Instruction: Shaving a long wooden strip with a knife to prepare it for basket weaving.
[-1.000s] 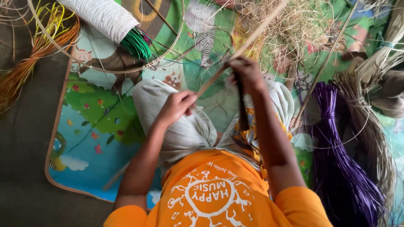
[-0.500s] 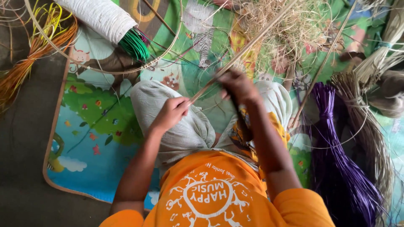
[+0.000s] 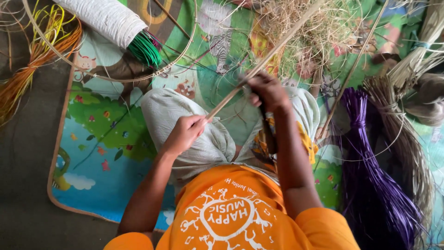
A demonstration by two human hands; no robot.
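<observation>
A colourful play mat (image 3: 106, 139) with cartoon animals is spread across most of the frame, with a bare dark floor (image 3: 23, 185) seen along the left edge. An orange shirt (image 3: 236, 213) fills the bottom centre, and pale trousers (image 3: 203, 134) on folded legs are seen above it at mid frame. A purple bundle of fibres (image 3: 370, 185) is laid down the right side, with a tan bundle (image 3: 407, 139) just beside it further right. A tangle of dry straw (image 3: 310, 32) is heaped at the upper centre, behind the hands. A white wrapped roll (image 3: 101, 18) with a green bundle (image 3: 145, 48) at its end lies at the upper left, and orange and yellow strands (image 3: 32, 60) are fanned at the far left. A long thin cane (image 3: 263, 60) runs diagonally from mid frame toward the upper right, across the straw. The left hand (image 3: 185, 132) is closed around its lower end, just above the left knee. The right hand (image 3: 268, 90) is closed on the cane further up, partly blurred, and a dark strip (image 3: 267, 134) hangs below it, covering part of the lap.
</observation>
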